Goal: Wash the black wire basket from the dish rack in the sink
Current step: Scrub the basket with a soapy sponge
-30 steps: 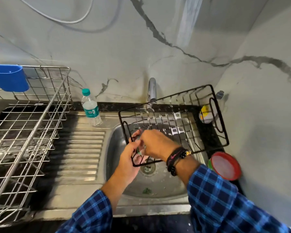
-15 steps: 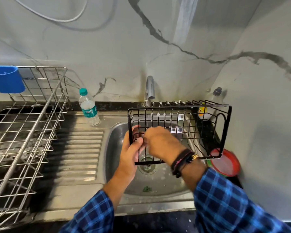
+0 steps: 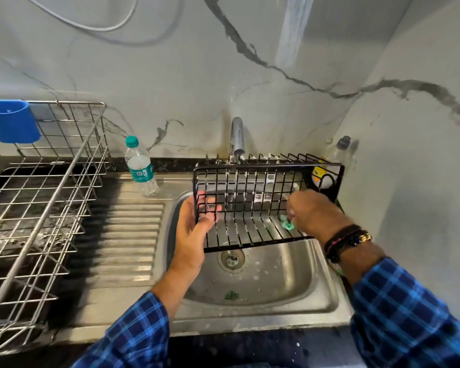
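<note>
The black wire basket (image 3: 252,205) hangs over the steel sink (image 3: 282,282), under the tap (image 3: 237,136), its open side facing me. My left hand (image 3: 194,229) grips the basket's left end, fingers curled through the wires. My right hand (image 3: 314,211) is inside the basket at its right end and pinches a small green scrubber (image 3: 287,223) against the bottom wires. A bit of green lies in the sink basin (image 3: 231,294) near the front.
A steel dish rack (image 3: 37,208) with a blue holder (image 3: 10,120) stands at the left. A water bottle (image 3: 141,166) stands on the ribbed drainboard (image 3: 128,235). A soap bottle (image 3: 335,160) sits in the back right corner behind the basket.
The basket has been turned level and lowered a little over the sink. My right hand has slid from the basket's left end to its right end with the scrubber.
</note>
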